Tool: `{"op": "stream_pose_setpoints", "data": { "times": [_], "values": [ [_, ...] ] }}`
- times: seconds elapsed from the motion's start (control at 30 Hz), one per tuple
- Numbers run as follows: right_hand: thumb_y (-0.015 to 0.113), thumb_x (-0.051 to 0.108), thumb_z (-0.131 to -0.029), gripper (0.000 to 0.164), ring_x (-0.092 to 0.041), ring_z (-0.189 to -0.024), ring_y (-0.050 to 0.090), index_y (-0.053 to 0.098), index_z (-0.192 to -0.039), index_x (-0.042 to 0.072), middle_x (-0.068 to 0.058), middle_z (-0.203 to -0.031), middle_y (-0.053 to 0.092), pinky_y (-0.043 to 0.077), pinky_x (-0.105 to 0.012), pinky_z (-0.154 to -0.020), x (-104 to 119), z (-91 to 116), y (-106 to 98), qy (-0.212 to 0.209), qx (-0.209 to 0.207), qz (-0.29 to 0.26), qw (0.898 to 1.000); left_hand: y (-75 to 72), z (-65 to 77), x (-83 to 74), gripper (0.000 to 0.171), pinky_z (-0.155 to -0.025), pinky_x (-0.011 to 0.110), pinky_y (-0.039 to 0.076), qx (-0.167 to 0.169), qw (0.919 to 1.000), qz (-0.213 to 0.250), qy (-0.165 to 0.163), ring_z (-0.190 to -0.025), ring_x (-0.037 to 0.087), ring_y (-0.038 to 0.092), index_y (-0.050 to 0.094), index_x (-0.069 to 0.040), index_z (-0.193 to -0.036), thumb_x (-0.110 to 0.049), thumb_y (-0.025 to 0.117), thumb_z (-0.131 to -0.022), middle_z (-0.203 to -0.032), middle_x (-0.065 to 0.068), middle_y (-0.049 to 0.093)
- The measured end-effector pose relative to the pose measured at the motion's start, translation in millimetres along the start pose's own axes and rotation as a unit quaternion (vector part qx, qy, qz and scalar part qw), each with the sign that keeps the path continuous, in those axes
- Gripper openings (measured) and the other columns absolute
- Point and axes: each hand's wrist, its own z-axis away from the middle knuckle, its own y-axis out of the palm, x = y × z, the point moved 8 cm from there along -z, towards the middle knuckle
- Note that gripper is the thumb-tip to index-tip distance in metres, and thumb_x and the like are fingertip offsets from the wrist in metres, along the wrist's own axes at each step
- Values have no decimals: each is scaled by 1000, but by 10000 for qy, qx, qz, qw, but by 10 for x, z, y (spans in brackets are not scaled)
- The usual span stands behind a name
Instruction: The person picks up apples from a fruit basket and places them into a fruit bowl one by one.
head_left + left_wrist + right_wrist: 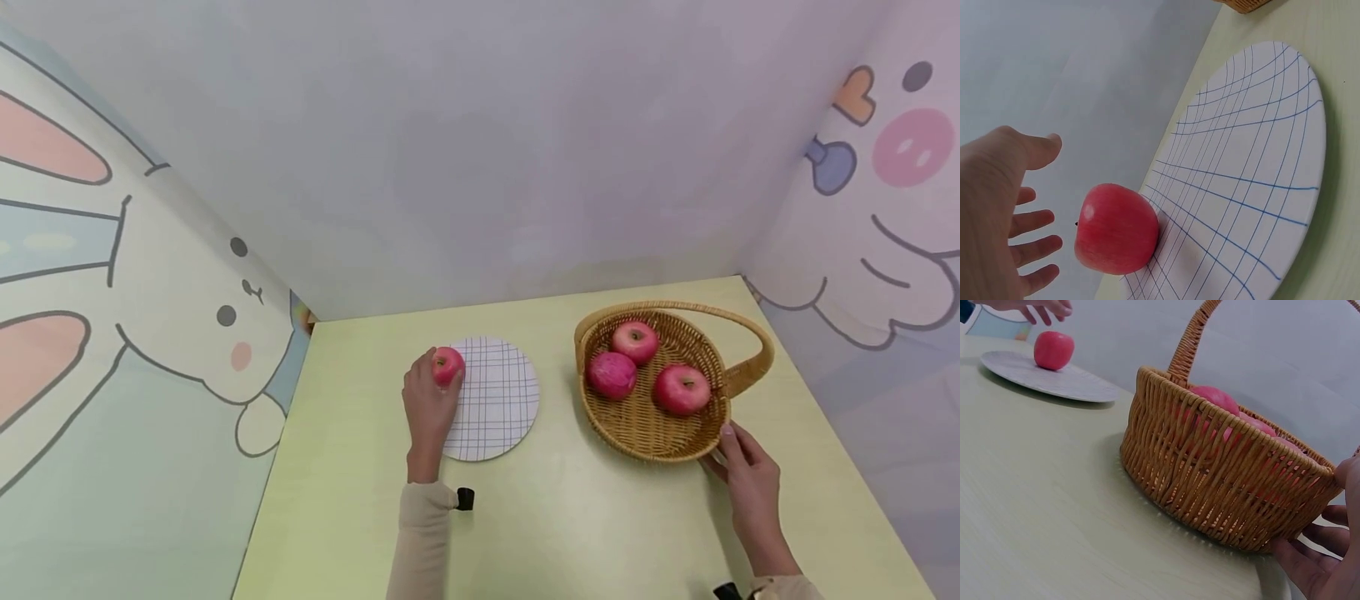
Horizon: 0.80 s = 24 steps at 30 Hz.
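On the left part of a round white plate with a blue grid [498, 408] sits a red apple [448, 367]. My left hand [431, 408] is beside and over this apple; the left wrist view shows a gap between its spread fingers [1036, 251] and the fruit. With my right hand [752, 479] I grip a brown wicker basket [637, 429] at its near right side, thumb at the rim and fingers under the base. Inside lie two red apples, one at the back [636, 340] and one at the right [682, 392], plus a darker pink, streaked round fruit [612, 377].
The basket's arched handle [675, 307] rises above its far side. A pale yellow table [555, 517] bears everything. Behind it stands a plain grey wall [480, 167]; cartoon-printed panels [172, 350] flank it on both sides.
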Motion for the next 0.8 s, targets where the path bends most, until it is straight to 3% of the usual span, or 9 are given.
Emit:
{"op": "stream_pose_setpoints", "data": {
  "times": [0.2,0.43,0.6,0.7,0.8],
  "values": [
    [58,43,-104,69,18,-94,64,38,-161,9,1,-148,52,59,-12,-75,24,-9,25,-50,61,-5,10000,46,58,-143,66,-101,59,53,-109,9988,-7,468,-125,40,59,56,-5,-144,-27,83,-88,-140,17,63],
    [58,41,-104,69,19,-94,64,38,-161,8,0,-162,45,59,-12,-75,60,-14,8,-102,35,-1,9999,156,143,-296,67,-106,55,51,126,9976,108,665,-126,36,59,54,-5,-146,-30,81,-90,-142,14,63],
    [63,35,-103,69,15,-94,68,38,-159,1,16,-129,65,61,-15,-73,121,-3,2,-396,147,-179,9989,221,200,-373,64,-113,55,46,244,9963,275,776,-133,34,57,55,-10,-147,-31,80,-91,-143,13,63],
    [64,31,-103,69,13,-93,69,38,-158,-1,25,-111,67,61,-17,-72,155,13,5,-528,217,-281,9980,255,238,-429,63,-114,53,45,333,9950,377,858,-133,33,57,55,-12,-146,-31,79,-92,-141,12,63],
    [65,29,-103,68,12,-92,70,39,-158,-2,27,-106,67,62,-18,-71,173,27,12,-528,227,-289,9979,282,283,-503,61,-116,52,45,452,9942,456,858,-135,31,56,55,-14,-146,-31,79,-92,-142,9,63]
  ]
}}
